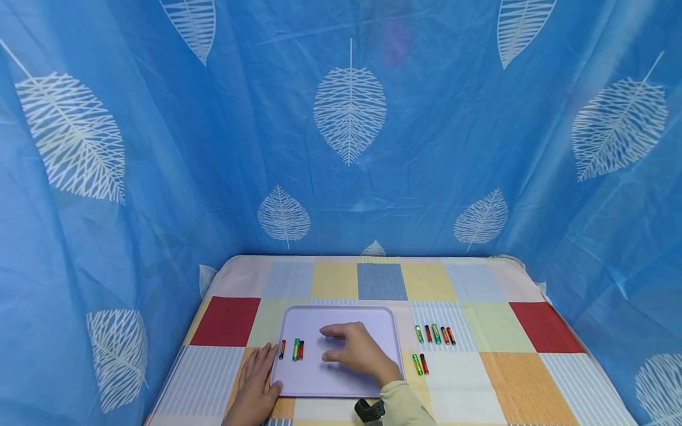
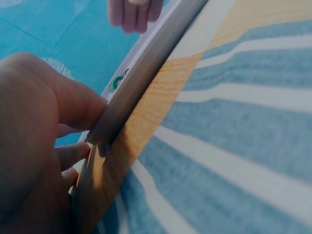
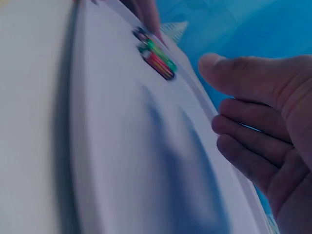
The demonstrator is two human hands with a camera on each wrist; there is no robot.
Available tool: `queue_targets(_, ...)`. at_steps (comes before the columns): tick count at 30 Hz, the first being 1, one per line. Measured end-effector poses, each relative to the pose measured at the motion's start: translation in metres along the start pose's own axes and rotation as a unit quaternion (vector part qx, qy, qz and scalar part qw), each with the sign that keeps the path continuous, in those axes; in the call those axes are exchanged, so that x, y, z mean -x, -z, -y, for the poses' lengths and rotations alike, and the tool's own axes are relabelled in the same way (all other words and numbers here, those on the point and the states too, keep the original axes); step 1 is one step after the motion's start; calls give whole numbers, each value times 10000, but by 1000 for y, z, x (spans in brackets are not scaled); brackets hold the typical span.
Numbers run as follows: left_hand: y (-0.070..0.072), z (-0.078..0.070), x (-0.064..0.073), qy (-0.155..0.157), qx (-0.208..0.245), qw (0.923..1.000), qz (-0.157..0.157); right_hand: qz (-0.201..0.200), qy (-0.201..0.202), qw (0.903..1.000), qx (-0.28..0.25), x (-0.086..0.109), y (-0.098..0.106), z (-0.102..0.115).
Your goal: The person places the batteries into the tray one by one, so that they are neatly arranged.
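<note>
A pale lilac tray (image 1: 341, 384) bears two red-and-black batteries and one green battery (image 1: 295, 349) near its left side. One red-and-black battery (image 1: 282, 349) lies apart, nearest the left rim; the green one lies beside the other red battery (image 1: 301, 349). My left hand (image 1: 257, 381) rests at the tray's near left corner, its fingers along the left edge. In the left wrist view, the thumb (image 2: 80, 105) touches the tray rim. Above the tray's middle, my right hand (image 1: 357, 353) hovers with thumb and fingers apart, holding nothing; the right wrist view shows its palm (image 3: 287, 161).
Right of the tray, several red and green batteries (image 1: 436, 333) lie in a row on the patchwork tablecloth (image 1: 517, 384). Nearer, a green battery (image 1: 417, 364) and a red one (image 1: 424, 364) lie side by side. Blue leaf-print curtains (image 1: 415, 148) enclose the table.
</note>
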State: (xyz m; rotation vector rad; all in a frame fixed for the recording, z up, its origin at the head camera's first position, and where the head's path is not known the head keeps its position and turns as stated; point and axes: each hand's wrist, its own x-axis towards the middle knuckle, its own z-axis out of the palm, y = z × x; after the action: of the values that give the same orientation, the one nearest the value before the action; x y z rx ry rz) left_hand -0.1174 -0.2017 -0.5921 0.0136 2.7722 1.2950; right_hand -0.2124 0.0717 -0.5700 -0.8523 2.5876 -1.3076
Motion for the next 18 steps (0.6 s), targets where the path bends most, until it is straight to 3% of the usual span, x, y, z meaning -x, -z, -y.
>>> queue_targets(18, -2, 2, -1, 82, 1, 10000, 29, -67, -298, 9995, -90, 35, 56, -15)
